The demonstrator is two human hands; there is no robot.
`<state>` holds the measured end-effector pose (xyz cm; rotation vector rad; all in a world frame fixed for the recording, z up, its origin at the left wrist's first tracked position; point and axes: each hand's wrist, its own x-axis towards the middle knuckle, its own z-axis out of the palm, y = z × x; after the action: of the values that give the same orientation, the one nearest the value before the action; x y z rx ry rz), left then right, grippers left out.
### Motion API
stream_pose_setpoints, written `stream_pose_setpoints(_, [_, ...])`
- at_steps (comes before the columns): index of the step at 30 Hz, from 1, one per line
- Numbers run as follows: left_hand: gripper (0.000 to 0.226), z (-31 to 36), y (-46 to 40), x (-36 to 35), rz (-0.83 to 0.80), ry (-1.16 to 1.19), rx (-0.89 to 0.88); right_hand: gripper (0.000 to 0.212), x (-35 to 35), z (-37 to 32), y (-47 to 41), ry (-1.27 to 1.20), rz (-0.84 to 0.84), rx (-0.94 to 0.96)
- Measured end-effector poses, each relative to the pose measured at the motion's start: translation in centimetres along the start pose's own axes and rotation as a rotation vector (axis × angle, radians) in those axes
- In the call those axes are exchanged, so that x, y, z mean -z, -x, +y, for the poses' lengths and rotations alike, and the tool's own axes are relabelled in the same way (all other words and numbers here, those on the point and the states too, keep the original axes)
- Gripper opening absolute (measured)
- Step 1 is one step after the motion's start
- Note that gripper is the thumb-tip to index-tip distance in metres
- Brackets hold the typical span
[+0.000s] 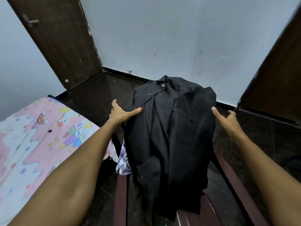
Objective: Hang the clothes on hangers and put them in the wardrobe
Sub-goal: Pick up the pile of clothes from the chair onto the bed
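Left of the shirt (169,136), our left hand (120,113) pinches its shoulder edge; the shirt hangs over the bench (228,185) (no hanger visible). At its right edge, our right hand (226,118) grips; we keep both shoulders level.

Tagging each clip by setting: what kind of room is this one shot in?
Most likely a bedroom in a home. A bed with a pink cartoon-print sheet sits at left, a dark wooden door stands in the corner, and both hands hold up a black shirt over a wooden bench.
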<state>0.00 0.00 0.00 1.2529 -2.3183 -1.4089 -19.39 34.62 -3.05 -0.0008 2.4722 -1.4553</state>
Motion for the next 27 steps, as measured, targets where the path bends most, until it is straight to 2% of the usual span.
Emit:
stream_pose_setpoints(3, [0.150,0.8,-1.2,-1.4,0.013,0.062,0.043,0.113,-0.3,-0.2,-3.2,-0.148,-0.043,-0.078])
stream_pose_setpoints(6, [0.149,1.2,-2.9,-3.5,0.034,0.089,0.077,0.109,-1.3,0.6,-5.9,-0.238,-0.108,-0.133])
stream_pose_setpoints(8, [0.142,1.1,-3.5,-4.7,0.048,0.063,0.102,0.110,-2.3,0.4,-6.2,-0.306,-0.145,-0.153])
stream_pose_setpoints(10, [0.126,1.0,-3.8,-6.1,0.115,-0.002,0.125,0.107,-3.8,0.4,-6.5,-0.380,-0.180,-0.147])
stream_pose_setpoints(12, [0.112,0.8,-2.9,-6.3,0.147,-0.059,0.092,0.101,-6.0,0.4,-5.2,-0.423,-0.105,-0.087])
stream_pose_setpoints(15, [0.098,1.4,-2.2,-8.0,0.207,-0.185,0.033,0.094,-8.3,0.7,-4.6,-0.281,0.058,-0.032])
stream_pose_setpoints(19, [0.054,2.4,-1.7,-10.9,0.326,-0.271,-0.084,0.074,-10.9,-0.4,-3.4,-0.217,0.225,-0.027])
stream_pose_setpoints(23, [0.036,2.7,-0.6,-13.0,0.336,-0.109,-0.148,0.071,-12.9,-1.6,-1.9,-0.250,0.329,-0.048])
stream_pose_setpoints(27, [0.028,3.7,1.9,-15.0,0.346,0.071,-0.149,0.071,-12.7,-1.6,-1.5,-0.301,0.238,-0.090])
